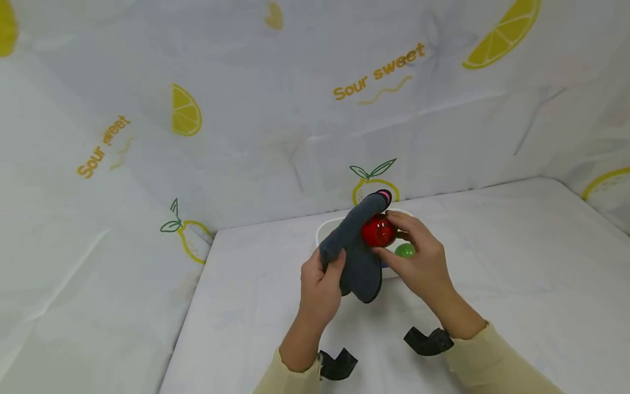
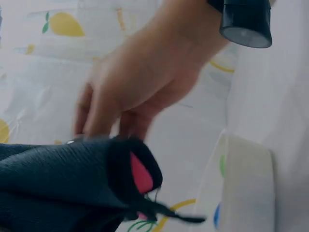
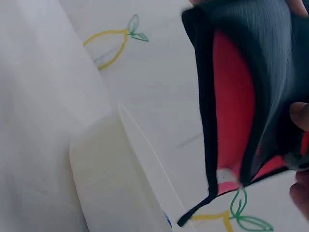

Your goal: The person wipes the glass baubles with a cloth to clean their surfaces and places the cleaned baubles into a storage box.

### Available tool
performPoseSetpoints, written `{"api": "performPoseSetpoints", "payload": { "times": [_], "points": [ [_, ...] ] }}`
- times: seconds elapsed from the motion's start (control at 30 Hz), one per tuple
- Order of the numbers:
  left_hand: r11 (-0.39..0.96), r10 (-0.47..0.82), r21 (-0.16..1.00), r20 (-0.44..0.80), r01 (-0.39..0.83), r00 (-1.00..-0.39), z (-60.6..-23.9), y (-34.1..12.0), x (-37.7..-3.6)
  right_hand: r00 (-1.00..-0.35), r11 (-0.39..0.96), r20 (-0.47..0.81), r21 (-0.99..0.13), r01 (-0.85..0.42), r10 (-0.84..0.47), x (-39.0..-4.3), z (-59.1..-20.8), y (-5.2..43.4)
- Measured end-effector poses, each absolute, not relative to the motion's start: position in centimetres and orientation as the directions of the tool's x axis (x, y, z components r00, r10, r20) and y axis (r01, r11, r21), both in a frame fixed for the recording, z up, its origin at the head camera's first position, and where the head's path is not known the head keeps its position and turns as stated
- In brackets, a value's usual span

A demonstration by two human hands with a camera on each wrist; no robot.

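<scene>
The left hand (image 1: 320, 287) grips a dark sock (image 1: 356, 249). The right hand (image 1: 418, 260) pinches a red ball (image 1: 378, 231) against it, above a white bowl (image 1: 327, 229); a green ball (image 1: 405, 250) lies just beneath the right hand.

Dark grey sock (image 1: 356, 249) held tilted, red ball (image 1: 378, 231) at its side

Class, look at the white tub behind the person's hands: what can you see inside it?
Inside the white tub, a green ball shows beside the right hand. The dark sock and both hands cover the rest, so other contents cannot be seen.
</scene>
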State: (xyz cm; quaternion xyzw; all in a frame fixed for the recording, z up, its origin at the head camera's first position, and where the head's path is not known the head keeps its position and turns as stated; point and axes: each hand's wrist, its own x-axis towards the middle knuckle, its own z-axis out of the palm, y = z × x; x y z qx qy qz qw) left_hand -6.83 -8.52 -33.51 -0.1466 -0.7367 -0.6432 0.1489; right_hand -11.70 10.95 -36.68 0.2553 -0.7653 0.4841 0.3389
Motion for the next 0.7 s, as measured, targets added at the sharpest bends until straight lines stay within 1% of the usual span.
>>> {"api": "performPoseSetpoints", "payload": {
  "times": [0.07, 0.13, 0.2, 0.27, 0.37, 0.47, 0.57, 0.63, 0.7],
  "points": [
    [0.115, -0.029, 0.912, 0.4, 0.394, -0.916, -33.2, -9.2, -7.0, -0.754, 0.425, 0.657, -0.681, -0.596, -0.004, -12.3, -37.1, 11.5],
    [0.107, -0.092, 0.915, 0.399, 0.389, -0.912, -32.7, -10.2, -7.3, -0.847, 0.483, 0.531, -0.749, -0.454, 0.028, -13.0, -37.5, 12.1],
    [0.105, -0.167, 0.913, 0.408, 0.395, -0.898, -32.2, -11.5, -7.6, -0.914, 0.551, 0.404, -0.77, -0.323, 0.028, -13.7, -37.9, 12.4],
    [0.134, -0.233, 0.904, 0.426, 0.405, -0.874, -31.9, -13.1, -7.9, -0.954, 0.604, 0.299, -0.76, -0.239, -0.001, -14.5, -38.3, 12.5],
    [0.262, -0.272, 0.864, 0.494, 0.43, -0.826, -31.8, -15.6, -8.4, -0.98, 0.644, 0.18, -0.741, -0.189, -0.08, -15.5, -38.4, 11.6],
    [0.426, -0.233, 0.789, 0.569, 0.444, -0.788, -32.1, -18.1, -8.8, -0.978, 0.658, 0.112, -0.726, -0.201, -0.175, -16.3, -38.2, 10.0],
    [0.575, -0.116, 0.682, 0.614, 0.451, -0.781, -33.0, -20.1, -9.2, -0.967, 0.659, 0.067, -0.72, -0.218, -0.247, -16.8, -38.4, 8.4],
    [0.686, -0.019, 0.579, 0.619, 0.44, -0.785, -34.0, -21.1, -9.4, -0.959, 0.671, 0.048, -0.705, -0.231, -0.279, -17.1, -38.7, 7.5],
    [0.783, 0.091, 0.447, 0.605, 0.432, -0.791, -35.2, -21.9, -9.6, -0.952, 0.684, 0.046, -0.685, -0.251, -0.303, -17.3, -39.0, 6.8]
  ]
}}
